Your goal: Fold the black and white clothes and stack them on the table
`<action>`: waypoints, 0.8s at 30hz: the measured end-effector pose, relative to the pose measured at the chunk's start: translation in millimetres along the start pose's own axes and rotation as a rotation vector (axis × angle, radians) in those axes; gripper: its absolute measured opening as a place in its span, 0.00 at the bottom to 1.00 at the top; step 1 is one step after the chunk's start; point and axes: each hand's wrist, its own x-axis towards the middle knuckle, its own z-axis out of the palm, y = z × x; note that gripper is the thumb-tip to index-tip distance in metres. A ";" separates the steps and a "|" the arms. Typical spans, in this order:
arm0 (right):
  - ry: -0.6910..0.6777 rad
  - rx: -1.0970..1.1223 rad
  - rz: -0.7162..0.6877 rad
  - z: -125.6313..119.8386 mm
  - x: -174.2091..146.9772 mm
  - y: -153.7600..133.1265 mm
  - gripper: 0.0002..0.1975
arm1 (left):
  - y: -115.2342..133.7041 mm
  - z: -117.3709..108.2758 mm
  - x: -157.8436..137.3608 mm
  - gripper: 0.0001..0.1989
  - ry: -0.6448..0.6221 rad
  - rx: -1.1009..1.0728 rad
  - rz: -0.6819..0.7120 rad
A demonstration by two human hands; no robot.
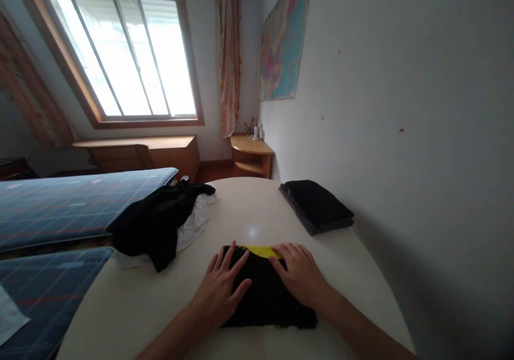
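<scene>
A folded black garment (269, 298) with a yellow strip (262, 251) along its far edge lies flat on the round, pale table (249, 210), close to me. My left hand (217, 290) rests on the garment's left side, palm down, with its fingers spread. On the far right corner, by the yellow strip, lies my right hand (302, 274), its fingers stretched out over the cloth. Neither hand appears to grip anything. Parts of the garment under both hands are hidden.
A stack of folded dark clothes (317, 204) sits at the table's back right. At the back left, a crumpled black garment (160, 223) lies over white cloth (196, 222). Blue plaid mattresses (80, 202) stand left of the table; a white wall (401, 81) rises on the right.
</scene>
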 end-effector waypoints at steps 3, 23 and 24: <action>-0.067 -0.009 0.012 -10.2 23.6 -2.7 0.22 | -10.3 3.8 4.9 0.26 0.098 -0.051 -0.012; -0.429 0.340 0.112 -9.4 48.4 28.1 0.14 | -21.2 -1.6 17.0 0.22 0.280 -0.238 -0.036; -0.449 0.341 0.128 -11.6 46.3 31.3 0.14 | -18.9 -5.5 15.7 0.23 0.282 -0.242 -0.004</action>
